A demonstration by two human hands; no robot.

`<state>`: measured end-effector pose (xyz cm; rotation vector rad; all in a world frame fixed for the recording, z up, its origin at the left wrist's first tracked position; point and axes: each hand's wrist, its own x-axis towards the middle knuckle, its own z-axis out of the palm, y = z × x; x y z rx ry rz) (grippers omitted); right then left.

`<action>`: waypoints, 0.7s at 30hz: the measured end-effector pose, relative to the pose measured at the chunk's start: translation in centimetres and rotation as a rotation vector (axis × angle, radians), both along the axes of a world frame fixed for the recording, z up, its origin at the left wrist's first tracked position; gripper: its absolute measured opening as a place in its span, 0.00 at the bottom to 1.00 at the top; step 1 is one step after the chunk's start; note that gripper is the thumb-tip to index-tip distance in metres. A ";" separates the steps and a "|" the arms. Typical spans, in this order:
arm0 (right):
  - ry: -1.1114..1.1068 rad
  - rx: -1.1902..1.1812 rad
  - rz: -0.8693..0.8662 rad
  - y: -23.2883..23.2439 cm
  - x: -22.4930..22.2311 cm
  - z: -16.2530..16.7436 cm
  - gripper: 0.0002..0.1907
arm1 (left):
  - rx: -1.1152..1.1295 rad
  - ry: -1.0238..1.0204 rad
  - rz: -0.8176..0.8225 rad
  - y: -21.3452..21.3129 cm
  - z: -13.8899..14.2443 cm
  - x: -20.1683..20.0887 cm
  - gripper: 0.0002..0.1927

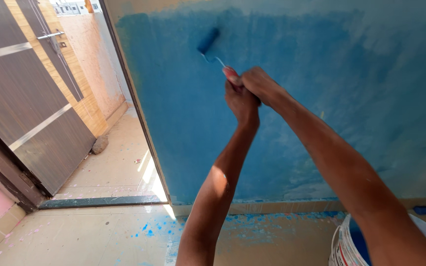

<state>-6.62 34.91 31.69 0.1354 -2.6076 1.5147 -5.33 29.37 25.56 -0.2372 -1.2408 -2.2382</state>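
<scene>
Up and just left of the hands, the blue paint roller (208, 41) presses against the wall (292, 98). Both the left hand (241, 102) and right hand (257, 83) are closed tight around its handle, stacked together. Most of the wall around them is already blue but patchy; the top edge and far right look thin. Below the right forearm stands a white paint bucket (343, 244), over a splattered floor (99, 236).

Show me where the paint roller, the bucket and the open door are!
paint roller (208, 40), head view, on its blue sleeve.
bucket (342, 246), head view, on its white side wall.
open door (30, 98), head view, on the dark wood panel.
</scene>
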 end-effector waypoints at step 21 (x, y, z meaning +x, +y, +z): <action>0.004 -0.575 0.222 -5.1 0.6 -12.1 0.24 | -0.763 0.070 0.269 -8.5 -8.1 0.8 0.20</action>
